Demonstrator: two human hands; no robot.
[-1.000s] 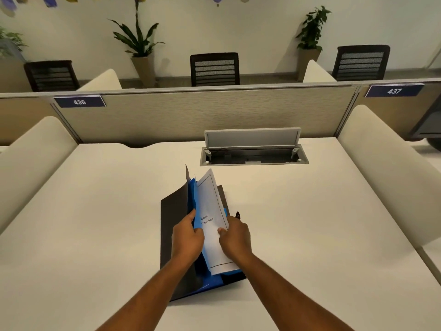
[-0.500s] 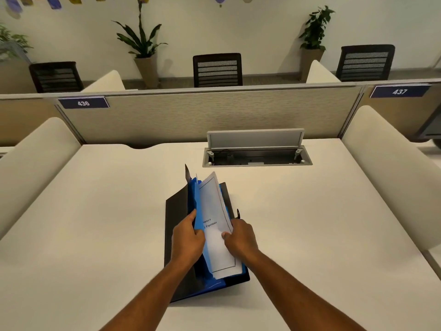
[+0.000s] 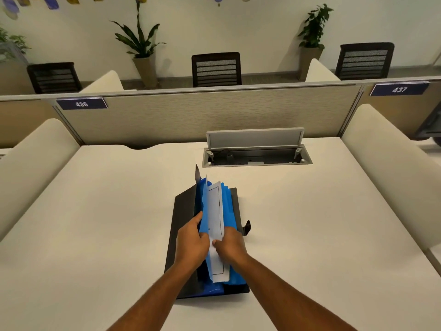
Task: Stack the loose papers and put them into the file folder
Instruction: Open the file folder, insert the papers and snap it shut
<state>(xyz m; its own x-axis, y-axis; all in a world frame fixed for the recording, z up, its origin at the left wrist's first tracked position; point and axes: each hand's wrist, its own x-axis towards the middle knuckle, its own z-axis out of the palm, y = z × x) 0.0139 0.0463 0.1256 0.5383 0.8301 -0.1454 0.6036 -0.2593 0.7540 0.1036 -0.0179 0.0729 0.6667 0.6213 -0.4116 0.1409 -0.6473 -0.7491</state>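
Note:
A black file folder (image 3: 182, 211) with blue inner pockets (image 3: 229, 206) lies open on the white desk, just ahead of me. White printed papers (image 3: 214, 206) stand partly sunk in one blue pocket, with only a narrow strip showing. My left hand (image 3: 191, 242) holds the blue divider on the papers' left side, thumb on top. My right hand (image 3: 232, 244) pinches the papers' near right edge. A black strap tab (image 3: 247, 226) sticks out at the folder's right edge.
An open grey cable box (image 3: 256, 158) is set into the desk (image 3: 95, 223) behind the folder. Beige partitions (image 3: 214, 113) enclose the desk at the back and both sides. Chairs and potted plants stand beyond.
The papers have gone deeper into the blue pocket and show less of their face. Both hands have shifted a little forward with them.

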